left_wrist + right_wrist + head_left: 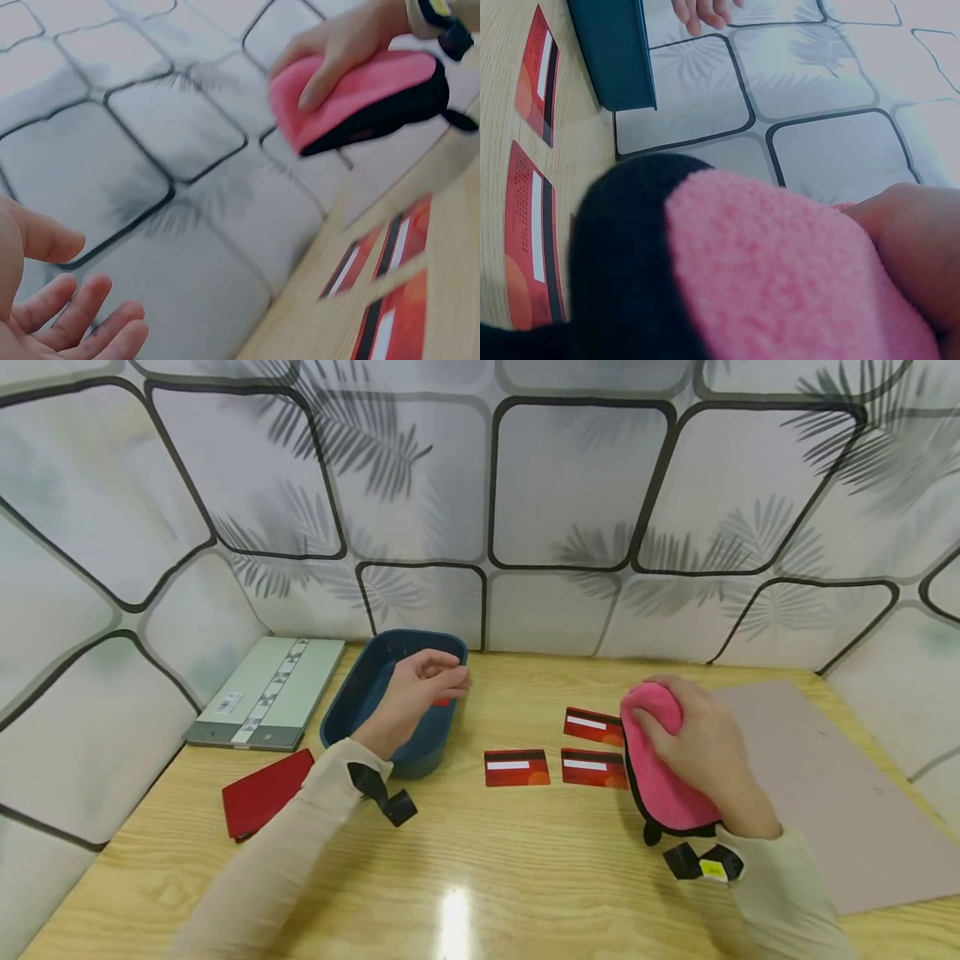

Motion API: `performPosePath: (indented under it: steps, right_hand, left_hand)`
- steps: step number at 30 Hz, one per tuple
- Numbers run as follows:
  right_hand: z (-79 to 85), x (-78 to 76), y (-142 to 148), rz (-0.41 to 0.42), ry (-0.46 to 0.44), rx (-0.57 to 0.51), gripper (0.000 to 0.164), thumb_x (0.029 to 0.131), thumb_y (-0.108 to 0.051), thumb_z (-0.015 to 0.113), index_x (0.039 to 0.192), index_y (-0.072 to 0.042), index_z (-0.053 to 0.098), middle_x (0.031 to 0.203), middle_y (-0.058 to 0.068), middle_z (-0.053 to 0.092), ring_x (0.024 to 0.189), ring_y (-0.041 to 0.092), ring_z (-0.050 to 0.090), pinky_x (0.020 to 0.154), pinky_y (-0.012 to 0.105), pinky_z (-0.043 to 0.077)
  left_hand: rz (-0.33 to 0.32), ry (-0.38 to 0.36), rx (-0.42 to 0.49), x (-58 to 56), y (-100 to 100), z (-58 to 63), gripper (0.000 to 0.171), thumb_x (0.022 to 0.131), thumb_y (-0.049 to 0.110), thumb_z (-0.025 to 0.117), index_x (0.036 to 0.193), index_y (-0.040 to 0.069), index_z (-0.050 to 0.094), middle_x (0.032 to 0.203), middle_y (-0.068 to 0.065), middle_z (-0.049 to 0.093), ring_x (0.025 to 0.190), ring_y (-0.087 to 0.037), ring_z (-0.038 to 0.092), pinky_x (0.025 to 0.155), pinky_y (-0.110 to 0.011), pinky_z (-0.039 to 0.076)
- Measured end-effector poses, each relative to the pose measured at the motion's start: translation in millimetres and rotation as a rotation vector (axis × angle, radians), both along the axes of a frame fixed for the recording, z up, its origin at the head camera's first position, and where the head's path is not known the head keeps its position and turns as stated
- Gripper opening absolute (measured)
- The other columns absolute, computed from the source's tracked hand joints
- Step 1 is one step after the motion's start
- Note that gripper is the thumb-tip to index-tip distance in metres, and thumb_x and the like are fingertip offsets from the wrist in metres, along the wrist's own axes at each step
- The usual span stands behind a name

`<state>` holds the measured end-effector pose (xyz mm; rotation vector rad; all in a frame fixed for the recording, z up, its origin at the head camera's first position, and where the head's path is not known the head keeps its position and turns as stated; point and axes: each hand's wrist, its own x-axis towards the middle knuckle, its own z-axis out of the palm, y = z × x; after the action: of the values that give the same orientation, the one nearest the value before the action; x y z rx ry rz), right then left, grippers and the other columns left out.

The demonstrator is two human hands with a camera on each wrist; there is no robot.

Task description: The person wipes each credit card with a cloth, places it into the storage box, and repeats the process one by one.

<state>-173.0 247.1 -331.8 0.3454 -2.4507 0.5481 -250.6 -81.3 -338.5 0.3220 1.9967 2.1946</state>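
Observation:
My right hand [697, 743] grips a pink fuzzy pouch [667, 777] with a black side and a small black tab, thumb pressed into its top. The pouch is above the table and overlaps two red cards in the head view. Those are an upper card [591, 726] and a lower card [588, 767]; a third red card [517, 768] lies to their left. Over the dark blue bin [420, 768] is my left hand [420, 689], fingers loosely bent. Nothing shows between its fingers in the left wrist view. Inside the bin, a bit of red [441, 702] peeks out beneath the hand.
Left of the bin lies a pale green folder [255, 693] with a patterned band. A dark red booklet [262, 793] is in front of it, partly behind the left sleeve. At right, a flat greyish board [840, 810] covers the table. A patterned cloth wall [420, 485] rises behind.

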Motion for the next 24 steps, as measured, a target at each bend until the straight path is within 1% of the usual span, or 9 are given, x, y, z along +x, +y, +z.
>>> performPosePath:
  steps: [2,4,7,10,14,16,18,21,24]
  right_hand:
    - [0.4,0.0,0.6,0.001,0.004,-0.006,0.032,0.079,-0.013,0.075,0.107,-0.005,0.061,0.095,0.020,0.067,0.080,0.039,0.061,0.068,0.054,0.049]
    - [1.0,0.0,1.1,0.002,0.006,-0.008,0.032,0.079,-0.013,0.075,0.107,-0.005,0.061,0.095,0.020,0.067,0.080,0.039,0.061,0.068,0.054,0.048]
    - [2.1,-0.1,1.6,0.002,0.006,-0.009,0.032,0.080,-0.013,0.075,0.107,-0.005,0.061,0.095,0.020,0.067,0.080,0.039,0.061,0.068,0.054,0.048]
    - [3.6,-0.2,2.2,-0.005,0.001,-0.013,0.032,0.080,-0.013,0.074,0.108,-0.004,0.061,0.096,0.020,0.067,0.081,0.039,0.060,0.069,0.054,0.048]
    - [5.5,0.4,3.5,-0.010,0.003,-0.019,0.032,0.080,-0.013,0.074,0.108,-0.004,0.061,0.097,0.021,0.066,0.082,0.039,0.060,0.070,0.055,0.048]
    - [5.8,0.5,3.9,-0.007,0.009,-0.019,0.032,0.080,-0.013,0.074,0.108,-0.004,0.061,0.097,0.020,0.067,0.082,0.039,0.061,0.069,0.054,0.048]
    - [5.6,0.5,4.2,-0.004,0.015,-0.018,0.032,0.080,-0.013,0.074,0.108,-0.005,0.061,0.096,0.020,0.067,0.082,0.039,0.061,0.069,0.054,0.048]
    - [4.6,-0.1,4.5,0.000,0.019,-0.017,0.032,0.079,-0.013,0.074,0.108,-0.005,0.061,0.096,0.019,0.067,0.082,0.039,0.061,0.070,0.054,0.048]
    - [3.2,-0.7,4.4,0.006,0.020,-0.016,0.031,0.079,-0.013,0.074,0.107,-0.006,0.062,0.097,0.018,0.068,0.083,0.038,0.061,0.071,0.053,0.048]
  left_hand:
    - [-0.023,-0.011,0.005,2.5,14.2,0.1,0.012,0.094,0.004,0.060,0.105,0.001,0.058,0.089,0.001,0.067,0.085,-0.014,0.068,0.083,-0.031,0.057]
    - [-0.036,-0.017,-0.013,4.9,28.8,-1.0,0.013,0.093,0.004,0.060,0.105,-0.001,0.059,0.091,-0.004,0.068,0.083,-0.015,0.068,0.082,-0.032,0.058]
    - [-0.065,0.001,-0.099,8.6,49.2,-3.3,0.016,0.093,0.005,0.062,0.107,-0.003,0.059,0.097,-0.015,0.068,0.083,-0.018,0.067,0.081,-0.035,0.058]
    - [-0.129,0.029,-0.174,11.2,66.3,-6.2,0.018,0.093,0.006,0.062,0.108,-0.004,0.059,0.103,-0.020,0.066,0.087,-0.026,0.066,0.082,-0.039,0.058]
    - [-0.222,0.027,-0.199,10.6,84.5,-12.1,0.022,0.093,0.005,0.062,0.112,-0.006,0.057,0.101,-0.016,0.064,0.100,-0.040,0.061,0.084,-0.040,0.058]
    - [-0.232,0.022,-0.212,7.2,91.5,-17.9,0.024,0.092,0.005,0.062,0.113,-0.005,0.057,0.103,-0.015,0.063,0.096,-0.037,0.062,0.083,-0.038,0.058]
    - [-0.242,0.016,-0.223,2.2,97.1,-25.9,0.027,0.092,0.005,0.063,0.115,-0.006,0.056,0.105,-0.015,0.063,0.092,-0.029,0.062,0.081,-0.034,0.058]
    - [-0.262,-0.015,-0.236,-6.0,102.5,-37.3,0.033,0.091,0.006,0.064,0.121,-0.006,0.056,0.114,-0.017,0.061,0.090,-0.016,0.061,0.083,-0.033,0.057]
    - [-0.288,-0.068,-0.221,-12.6,106.7,-45.3,0.040,0.091,0.007,0.064,0.128,-0.005,0.053,0.124,-0.019,0.058,0.100,-0.021,0.061,0.090,-0.037,0.055]
